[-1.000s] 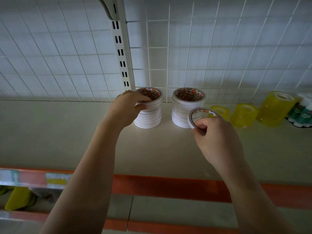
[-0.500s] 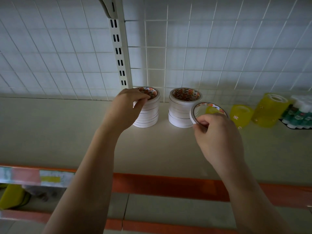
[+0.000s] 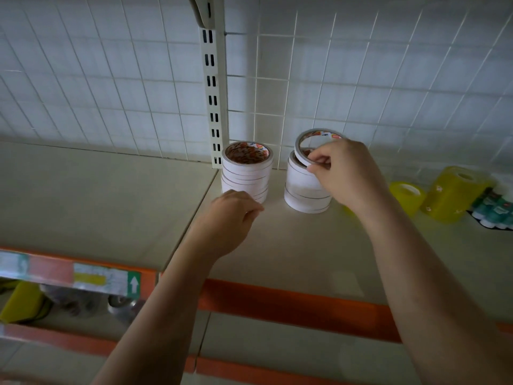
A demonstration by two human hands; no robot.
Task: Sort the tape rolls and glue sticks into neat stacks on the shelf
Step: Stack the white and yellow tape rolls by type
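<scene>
Two stacks of white tape rolls stand at the back of the beige shelf (image 3: 111, 195). The left stack (image 3: 246, 170) is free of any hand. My left hand (image 3: 227, 218) hovers just in front of its base, fingers loosely curled, holding nothing. My right hand (image 3: 344, 173) pinches a thin white tape roll (image 3: 304, 147), tilted, its lower edge over the top of the right stack (image 3: 304, 190). Yellow tape rolls (image 3: 408, 193) and a taller yellow stack (image 3: 452, 193) sit further right, then glue sticks (image 3: 497, 209) at the frame's edge.
A white wire grid (image 3: 361, 93) backs the shelf, with a slotted upright post (image 3: 212, 107) behind the left stack. An orange strip (image 3: 277, 301) runs along the shelf's front edge. Below at left lie a yellow object (image 3: 22, 301) and grey items.
My left hand let go of the left stack and drew back toward me. My right hand carried the thin roll up and left, from beside the right stack to its top.
</scene>
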